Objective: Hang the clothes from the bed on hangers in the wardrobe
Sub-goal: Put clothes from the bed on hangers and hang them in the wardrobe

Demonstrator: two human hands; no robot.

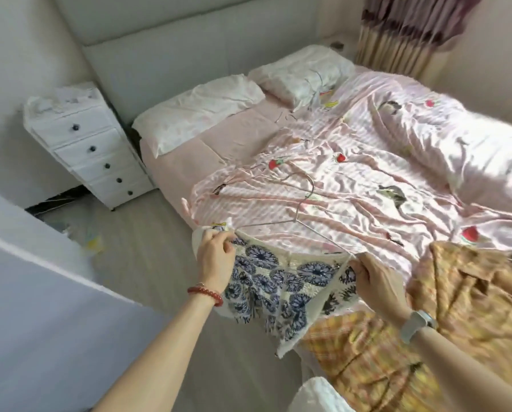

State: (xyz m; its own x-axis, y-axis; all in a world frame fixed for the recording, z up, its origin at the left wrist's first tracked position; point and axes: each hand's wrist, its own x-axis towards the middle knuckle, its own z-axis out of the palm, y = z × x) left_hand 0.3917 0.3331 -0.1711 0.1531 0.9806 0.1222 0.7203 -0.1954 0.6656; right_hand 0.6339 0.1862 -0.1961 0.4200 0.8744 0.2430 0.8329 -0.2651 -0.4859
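Note:
A cream garment with a blue flower print [274, 285] hangs at the near edge of the bed [186, 162], threaded on a thin metal wire hanger [301, 209] whose hook points away over the quilt. My left hand [214, 258] pinches the garment's left top corner at the hanger's end. My right hand [373, 276] grips the right top corner at the other end. A yellow plaid garment [468, 295] lies crumpled on the bed to the right, partly under my right forearm.
A pink striped quilt [397, 162] with fruit prints covers the bed, with two white pillows [201, 110] at the headboard. A white drawer chest [85, 141] stands left of the bed. A white panel [40, 292] is at near left, curtains [412, 31] at the far right.

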